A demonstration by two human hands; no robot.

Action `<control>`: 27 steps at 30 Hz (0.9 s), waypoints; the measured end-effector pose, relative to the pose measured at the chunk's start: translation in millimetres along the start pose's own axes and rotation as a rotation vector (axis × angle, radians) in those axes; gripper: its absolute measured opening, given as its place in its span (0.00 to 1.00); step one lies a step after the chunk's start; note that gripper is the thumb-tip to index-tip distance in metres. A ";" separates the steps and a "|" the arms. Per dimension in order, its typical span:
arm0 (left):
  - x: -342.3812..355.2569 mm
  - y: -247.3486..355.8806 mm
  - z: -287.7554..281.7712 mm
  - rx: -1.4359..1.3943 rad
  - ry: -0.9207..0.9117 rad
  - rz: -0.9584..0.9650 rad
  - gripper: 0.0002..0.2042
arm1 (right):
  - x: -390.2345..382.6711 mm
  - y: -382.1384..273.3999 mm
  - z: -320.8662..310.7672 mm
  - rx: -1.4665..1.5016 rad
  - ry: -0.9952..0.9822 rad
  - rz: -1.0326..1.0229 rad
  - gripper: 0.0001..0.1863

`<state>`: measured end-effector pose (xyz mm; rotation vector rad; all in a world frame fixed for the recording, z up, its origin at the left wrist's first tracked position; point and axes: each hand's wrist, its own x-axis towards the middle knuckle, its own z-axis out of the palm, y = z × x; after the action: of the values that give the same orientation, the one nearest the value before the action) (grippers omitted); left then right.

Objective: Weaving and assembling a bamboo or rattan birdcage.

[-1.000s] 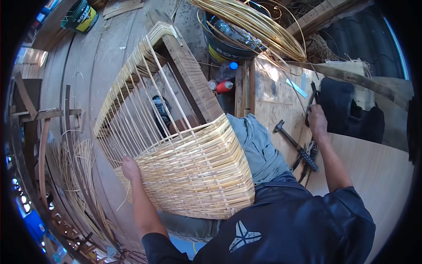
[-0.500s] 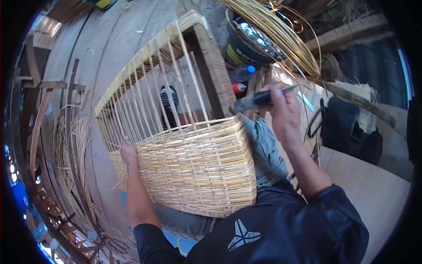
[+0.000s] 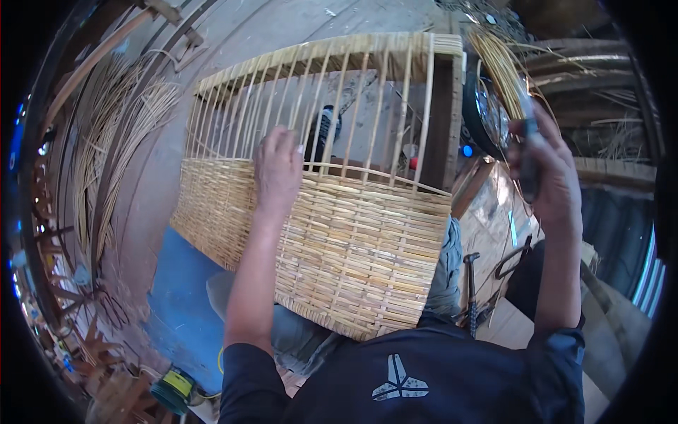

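Observation:
A woven rattan panel (image 3: 353, 247) on a wooden frame leans across my lap, its lower part densely woven and bare upright stakes (image 3: 339, 113) standing above. My left hand (image 3: 277, 169) is at the upper edge of the weave, its fingers curled among the stakes. What they grip is hidden behind the hand. One loose strand (image 3: 374, 174) bows along that edge from beside the hand to the right corner. Off to the right of the frame, my right hand (image 3: 554, 173) is closed round a dark-handled tool (image 3: 528, 152), blurred by motion, its pale end pointing up.
A bundle of rattan strands (image 3: 498, 71) lies over a dark bucket at the upper right. A hammer (image 3: 472, 283) rests beside my right leg. More loose strands (image 3: 134, 127) are on the plank floor at left. A blue board (image 3: 187, 304) and a green-yellow spool (image 3: 173, 389) are lower left.
My left hand has gone from the left part of the woven edge to its middle. The right hand and tool have moved away from the frame's right corner. The view has turned.

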<state>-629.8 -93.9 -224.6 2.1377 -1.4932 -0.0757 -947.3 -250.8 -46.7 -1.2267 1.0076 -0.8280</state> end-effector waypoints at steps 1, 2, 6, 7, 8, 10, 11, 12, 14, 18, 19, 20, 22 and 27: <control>-1.7 -13.8 -0.7 0.086 -0.057 -0.078 0.14 | 1.5 1.9 -5.6 0.121 -0.072 0.023 0.26; -5.1 -27.2 -0.6 0.158 -0.079 -0.114 0.15 | -2.1 8.5 -9.5 -0.013 -0.087 0.267 0.25; -13.0 -67.6 -0.3 0.274 -0.212 -0.120 0.19 | 3.0 13.0 -16.1 -0.411 -0.117 0.539 0.18; -13.3 -71.6 -0.6 0.301 -0.248 -0.072 0.19 | 4.4 11.8 -12.0 -0.428 0.019 0.461 0.17; -12.5 -74.4 -2.2 0.298 -0.246 -0.072 0.17 | 11.1 4.6 -8.9 -0.371 0.059 0.383 0.15; -8.5 -75.7 -4.2 0.312 -0.252 -0.024 0.16 | 14.6 0.9 4.6 -0.133 0.189 0.171 0.14; -5.9 -75.9 -5.3 0.289 -0.289 -0.037 0.17 | 16.5 -0.3 10.9 -0.051 0.257 0.029 0.13; -2.3 -76.1 -5.5 0.276 -0.315 -0.046 0.18 | 8.4 3.4 18.0 -0.244 0.124 0.134 0.14; 3.7 -78.6 -4.5 0.271 -0.349 -0.068 0.19 | -1.1 3.7 23.1 -0.588 -0.374 0.389 0.17; 4.9 -90.2 -0.6 0.226 -0.321 -0.106 0.20 | -2.4 -1.2 16.6 -0.339 -0.144 0.559 0.19; 3.7 -94.1 -0.5 0.200 -0.293 -0.111 0.21 | 1.9 -1.9 15.9 -0.173 0.085 0.392 0.19; 1.9 -98.4 -1.2 0.190 -0.274 -0.127 0.21 | 5.3 -1.7 17.8 -0.038 0.114 0.260 0.21; -0.8 -107.5 -2.9 0.267 -0.279 -0.257 0.20 | 12.2 3.1 28.8 -0.005 0.127 0.300 0.21; -7.3 -126.7 6.5 0.246 -0.293 -0.525 0.16 | 1.8 17.8 78.4 -0.589 -0.393 0.767 0.18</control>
<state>-526.0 -58.1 -288.6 2.7705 -1.0877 -0.4269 -873.7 -221.9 -61.3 -1.2631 1.2964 0.3239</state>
